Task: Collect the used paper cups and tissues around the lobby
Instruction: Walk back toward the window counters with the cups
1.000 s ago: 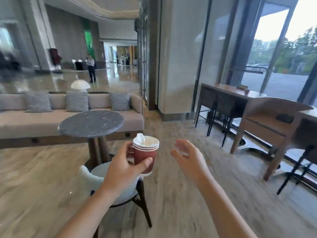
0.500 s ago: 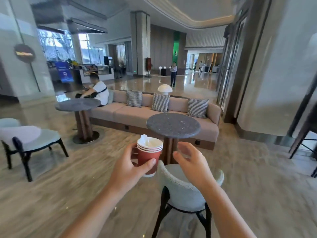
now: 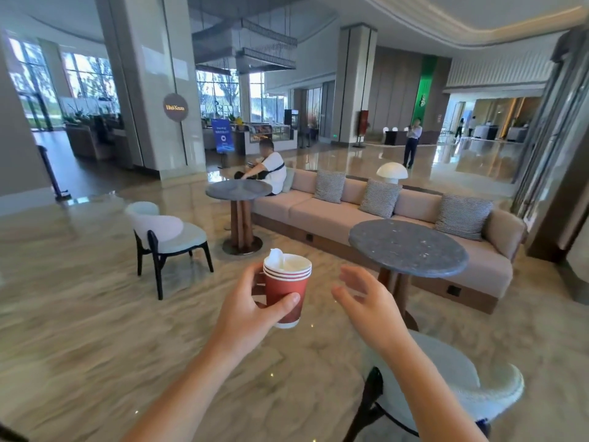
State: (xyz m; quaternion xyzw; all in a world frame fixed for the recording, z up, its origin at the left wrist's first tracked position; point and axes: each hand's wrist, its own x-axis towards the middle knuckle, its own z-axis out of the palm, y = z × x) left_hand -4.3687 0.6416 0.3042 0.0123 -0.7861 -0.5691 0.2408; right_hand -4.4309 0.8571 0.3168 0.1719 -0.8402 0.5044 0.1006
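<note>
My left hand (image 3: 251,311) grips a stack of red paper cups (image 3: 287,287) with white rims, held upright in front of me at chest height. A crumpled white tissue (image 3: 276,256) sticks out of the top cup. My right hand (image 3: 369,306) hovers just right of the stack, fingers spread and holding nothing, a short gap between it and the cups. I see no other cups or tissues on the two round tables.
A dark round table (image 3: 408,248) stands close on the right, with a pale chair (image 3: 452,384) under my right arm. Another round table (image 3: 239,189) and chair (image 3: 165,231) stand further left. A long beige sofa (image 3: 350,215) runs behind, where a person (image 3: 271,169) sits.
My view has swung left across the lobby, from the wooden desks to the sofa and tables. The cup stack stays in my left hand. My right hand has spread a little further from it.
</note>
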